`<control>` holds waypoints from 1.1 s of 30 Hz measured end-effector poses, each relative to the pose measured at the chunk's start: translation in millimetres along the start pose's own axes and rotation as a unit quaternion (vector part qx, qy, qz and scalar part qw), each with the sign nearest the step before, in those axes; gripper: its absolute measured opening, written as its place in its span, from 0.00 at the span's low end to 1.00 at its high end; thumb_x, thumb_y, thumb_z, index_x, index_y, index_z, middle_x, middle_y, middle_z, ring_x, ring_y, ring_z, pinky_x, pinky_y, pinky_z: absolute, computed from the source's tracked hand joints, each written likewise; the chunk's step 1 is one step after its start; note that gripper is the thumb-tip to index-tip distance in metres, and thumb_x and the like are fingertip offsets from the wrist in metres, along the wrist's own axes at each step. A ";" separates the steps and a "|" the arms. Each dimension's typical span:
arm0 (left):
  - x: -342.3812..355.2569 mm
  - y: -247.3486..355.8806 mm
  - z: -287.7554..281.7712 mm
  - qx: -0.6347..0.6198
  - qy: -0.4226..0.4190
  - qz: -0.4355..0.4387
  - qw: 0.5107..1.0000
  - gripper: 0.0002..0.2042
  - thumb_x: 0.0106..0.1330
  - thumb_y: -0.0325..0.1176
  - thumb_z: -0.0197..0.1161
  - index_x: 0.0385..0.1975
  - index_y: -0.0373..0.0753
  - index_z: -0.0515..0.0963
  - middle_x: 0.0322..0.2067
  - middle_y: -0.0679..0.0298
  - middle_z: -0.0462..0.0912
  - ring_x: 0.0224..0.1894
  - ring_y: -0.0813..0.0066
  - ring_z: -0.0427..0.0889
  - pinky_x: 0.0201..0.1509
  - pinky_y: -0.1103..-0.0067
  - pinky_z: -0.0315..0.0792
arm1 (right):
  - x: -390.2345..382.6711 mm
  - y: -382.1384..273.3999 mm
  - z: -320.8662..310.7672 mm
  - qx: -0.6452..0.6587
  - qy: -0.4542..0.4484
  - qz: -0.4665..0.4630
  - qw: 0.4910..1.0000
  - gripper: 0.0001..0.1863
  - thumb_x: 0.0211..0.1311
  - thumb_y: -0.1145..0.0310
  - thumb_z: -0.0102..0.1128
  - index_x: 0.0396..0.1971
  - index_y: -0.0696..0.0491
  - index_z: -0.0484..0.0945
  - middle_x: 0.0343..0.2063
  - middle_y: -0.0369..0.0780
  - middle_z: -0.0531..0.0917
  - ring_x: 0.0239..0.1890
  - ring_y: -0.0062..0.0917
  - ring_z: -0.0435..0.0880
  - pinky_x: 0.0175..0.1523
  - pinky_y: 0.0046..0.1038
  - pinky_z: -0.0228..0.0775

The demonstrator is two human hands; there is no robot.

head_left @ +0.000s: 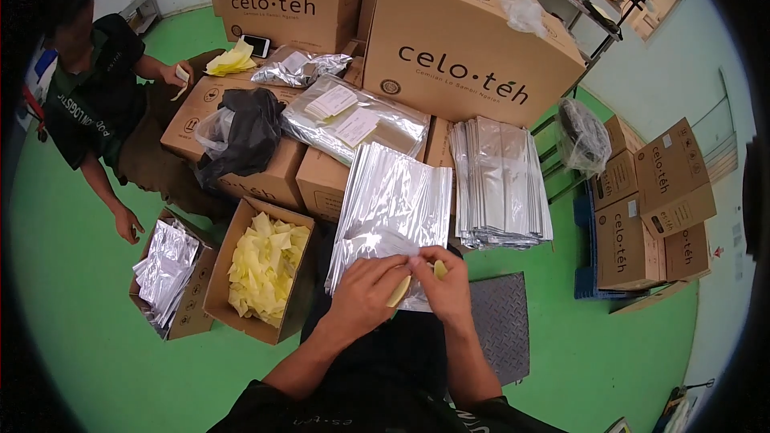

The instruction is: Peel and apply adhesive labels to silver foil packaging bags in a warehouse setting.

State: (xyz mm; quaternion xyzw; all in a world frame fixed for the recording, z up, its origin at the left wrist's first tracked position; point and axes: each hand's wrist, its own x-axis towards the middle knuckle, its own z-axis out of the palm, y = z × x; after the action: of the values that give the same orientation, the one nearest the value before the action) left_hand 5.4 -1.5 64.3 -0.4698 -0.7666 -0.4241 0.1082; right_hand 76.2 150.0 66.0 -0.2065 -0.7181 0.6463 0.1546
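Observation:
My left hand [370, 293] and my right hand [443, 285] meet at the near end of a stack of silver foil pouches [389, 200], fingers pinched together on a top pouch. A curved yellow strip [399, 292] shows in my left hand, and a small yellow piece [440, 270] in my right; whether these are separate cannot be told. A second stack of silver pouches [501, 180] lies to the right. Behind the stacks, a flat silver bundle [385, 125] carries white labels [330, 102]. My fingertips partly hide what they pinch.
A co-worker [96, 104] stands at left. Cartons [425, 24] stand behind and on a blue pallet [585, 236] at right. Open boxes hold yellow sheets [265, 265] and foil [167, 269]. A dark bag [237, 132], phone [255, 45] and metal plate [501, 329] are also in view.

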 end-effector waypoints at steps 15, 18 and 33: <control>3.8 -59.3 35.1 0.213 -0.237 -0.048 0.947 0.20 0.62 0.36 0.63 0.54 0.41 0.77 0.59 0.62 0.75 0.51 0.61 0.78 0.56 0.64 0.67 | 62.3 42.4 6.4 -0.287 0.036 0.078 0.954 0.16 0.53 0.62 0.70 0.34 0.59 0.83 0.26 0.47 0.85 0.31 0.33 0.86 0.37 0.33 0.76; 2.2 -62.1 38.9 0.221 -0.234 -0.049 0.945 0.19 0.61 0.36 0.64 0.53 0.42 0.78 0.58 0.62 0.75 0.51 0.61 0.78 0.56 0.63 0.67 | 57.3 42.9 4.6 -0.431 0.019 0.061 0.900 0.20 0.52 0.59 0.72 0.40 0.57 0.80 0.34 0.49 0.85 0.38 0.44 0.86 0.41 0.41 0.78; -9.0 -105.8 5.2 -0.003 0.006 -0.294 0.956 0.18 0.60 0.32 0.67 0.48 0.33 0.75 0.41 0.50 0.81 0.45 0.48 0.80 0.49 0.63 0.72 | 38.7 31.5 -36.5 -0.402 0.125 -0.019 0.907 0.24 0.53 0.61 0.71 0.47 0.56 0.74 0.43 0.48 0.80 0.41 0.46 0.82 0.44 0.42 0.73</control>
State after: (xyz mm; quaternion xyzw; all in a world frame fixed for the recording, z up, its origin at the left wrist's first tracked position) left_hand -74.5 -24.3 -2.0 -0.2213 -0.8692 -0.4419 -0.0179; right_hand 63.5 203.3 37.3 -0.3161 -0.8957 0.2690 0.1595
